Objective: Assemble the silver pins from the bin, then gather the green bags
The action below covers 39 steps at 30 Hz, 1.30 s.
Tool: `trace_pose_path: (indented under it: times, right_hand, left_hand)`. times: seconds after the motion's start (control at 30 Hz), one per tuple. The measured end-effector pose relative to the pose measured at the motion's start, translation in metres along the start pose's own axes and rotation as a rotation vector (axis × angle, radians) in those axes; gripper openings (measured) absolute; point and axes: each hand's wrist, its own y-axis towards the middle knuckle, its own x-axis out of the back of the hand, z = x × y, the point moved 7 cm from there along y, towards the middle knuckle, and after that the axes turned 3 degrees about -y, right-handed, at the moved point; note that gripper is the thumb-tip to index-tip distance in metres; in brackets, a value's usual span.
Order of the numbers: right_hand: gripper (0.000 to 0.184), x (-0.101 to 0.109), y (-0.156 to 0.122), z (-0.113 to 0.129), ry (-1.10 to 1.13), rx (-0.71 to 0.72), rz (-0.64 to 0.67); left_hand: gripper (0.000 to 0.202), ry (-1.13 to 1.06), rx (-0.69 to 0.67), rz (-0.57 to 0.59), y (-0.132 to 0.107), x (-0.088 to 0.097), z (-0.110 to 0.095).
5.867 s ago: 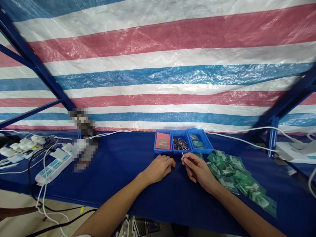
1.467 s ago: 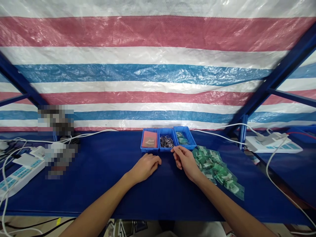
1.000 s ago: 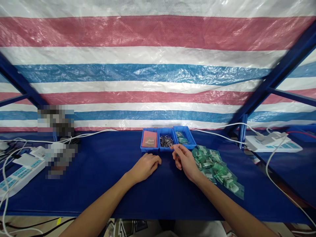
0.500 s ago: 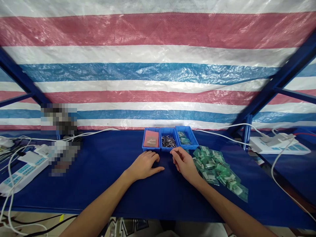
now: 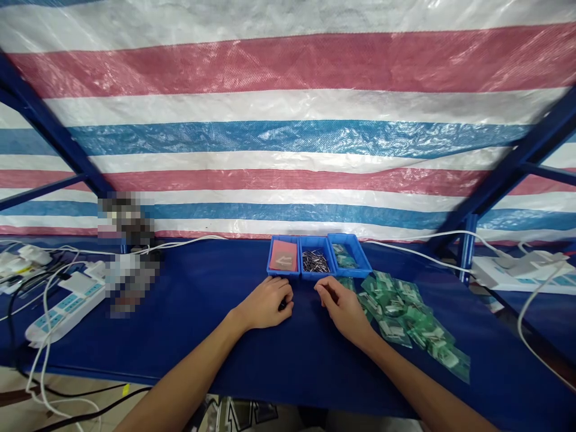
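Observation:
Three small blue bins stand side by side in front of my hands. The left bin (image 5: 269, 264) holds pink sheets or bags with a pale arrow-shaped mark; the middle bin (image 5: 311, 275) holds loose metal screw-like pieces (image 5: 315, 261); the right bin (image 5: 363, 264) holds small clear packets (image 5: 344, 256). My left hand (image 5: 266, 303) rests on the table just before the left bin, fingers curled and thumb drawn in toward them. Below the middle bin, my right hand (image 5: 341, 305) is closed in a pinch. Anything inside either hand is hidden.
A pile of green-tinted plastic packets (image 5: 411, 315) lies right of my right hand. White power strips with cables sit on the left (image 5: 67, 309) and right (image 5: 526, 270). Blue frame posts and a striped tarp (image 5: 288, 138) bound the blue table (image 5: 288, 366). A pixelated patch covers part of the left.
My left thumb has drawn in and the fingers have curled closed. My right hand stays pinched near the middle bin. The whole view has shifted slightly.

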Motion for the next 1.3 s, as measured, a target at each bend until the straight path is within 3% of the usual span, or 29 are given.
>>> trace_pose_path:
  times: [0.5, 0.83, 1.3]
  right_hand:
    - [0.007, -0.021, -0.001, 0.002, -0.27, 0.178, 0.147]
    - [0.012, -0.028, -0.006, 0.007, -0.421, 0.254, 0.173]
    - [0.009, -0.031, -0.007, 0.01, -0.458, 0.276, 0.18]
  left_hand:
    - [0.014, -0.108, 0.0, -0.001, 0.002, -0.006, 0.0]
    - [0.016, -0.123, 0.017, -0.026, 0.004, -0.01, 0.004]
    - [0.021, -0.104, 0.004, -0.052, 0.001, -0.008, 0.0]
